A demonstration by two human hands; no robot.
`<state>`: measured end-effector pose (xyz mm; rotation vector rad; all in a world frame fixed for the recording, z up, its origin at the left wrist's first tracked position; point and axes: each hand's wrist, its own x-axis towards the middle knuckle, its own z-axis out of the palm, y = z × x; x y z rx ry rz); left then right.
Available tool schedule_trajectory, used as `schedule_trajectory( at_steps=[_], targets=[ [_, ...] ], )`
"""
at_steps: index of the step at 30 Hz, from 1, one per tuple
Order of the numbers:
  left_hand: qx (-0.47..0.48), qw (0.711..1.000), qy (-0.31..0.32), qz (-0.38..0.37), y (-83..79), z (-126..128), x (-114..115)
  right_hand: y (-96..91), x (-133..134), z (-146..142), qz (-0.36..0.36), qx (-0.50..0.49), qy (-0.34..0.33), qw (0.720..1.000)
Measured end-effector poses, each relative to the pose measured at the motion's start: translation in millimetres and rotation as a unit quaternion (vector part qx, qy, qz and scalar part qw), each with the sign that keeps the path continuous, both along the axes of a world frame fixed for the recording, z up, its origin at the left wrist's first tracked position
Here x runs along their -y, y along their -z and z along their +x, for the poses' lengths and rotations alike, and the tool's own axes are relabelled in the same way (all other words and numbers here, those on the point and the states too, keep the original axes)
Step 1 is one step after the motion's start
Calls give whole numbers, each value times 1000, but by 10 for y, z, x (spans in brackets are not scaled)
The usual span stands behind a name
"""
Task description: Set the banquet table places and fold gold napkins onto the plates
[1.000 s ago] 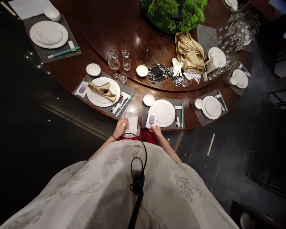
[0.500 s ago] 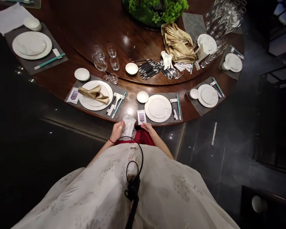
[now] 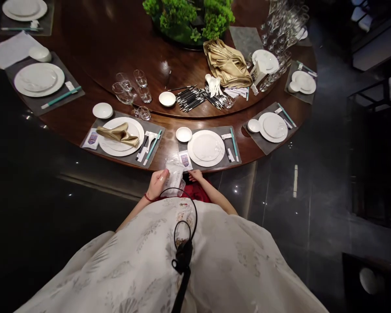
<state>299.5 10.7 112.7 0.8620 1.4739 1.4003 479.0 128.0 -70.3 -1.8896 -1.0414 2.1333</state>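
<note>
A: Left hand (image 3: pixel 156 183)?
B: Grasping a clear plastic bag (image 3: pixel 174 176) of white packets near the table (image 3: pixel 94 48); thumb showing, other fingers mostly hiding. The print is blurring past reading.

A: Right hand (image 3: pixel 195 175)?
B: Hovering just below one printed packet (image 3: pixel 184 161), fingers loosely released, nothing visible between them. Whether a fingertip is touching the packet, I cannot tell.

A: Packet's position?
B: Lying flat at the left side of a grey placemat (image 3: pixel 219 130), beside the white plates (image 3: pixel 206 148), on the near side of a small bowl (image 3: pixel 183 134).

A: Obscured items?
B: A black device (image 3: pixel 183 255) is trailing its cord across the bag's lower end. The frame's top is cropping the green centrepiece (image 3: pixel 179 19). Clustered glasses (image 3: pixel 283 26) are overlapping beyond counting. A pale object (image 3: pixel 369 280), lower right, is sinking into shadow, unidentifiable.
</note>
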Motion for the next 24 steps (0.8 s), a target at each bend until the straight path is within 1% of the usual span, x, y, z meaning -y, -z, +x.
schedule_trajectory(
  at_steps=[2,5,8,10,12,14,18,21,24],
  targets=[
    [-6,1000,16,4,-60,166,-41,12,82,207,1,9,-35,999],
    [-20,999,50,1,-155,507,-134,38,236,642,7,10,-61,998],
    [-34,997,69,-11,-241,979,-253,46,360,1192,51,8,-75,996],
    [-36,997,66,-19,-252,1349,-331,31,402,1589,96,13,-72,993],
    [-32,997,55,-32,-200,1732,-403,-11,416,1985,129,16,-51,990],
    [-18,998,39,-49,-98,2096,-469,-84,414,2365,149,9,-19,989],
    [35,996,1,-76,107,2713,-569,-317,416,3020,189,-17,53,980],
    [62,994,-12,-83,146,3073,-609,-513,448,3358,228,-27,89,969],
    [84,992,-11,-94,113,3343,-637,-677,497,3530,267,-39,97,958]
  ],
)
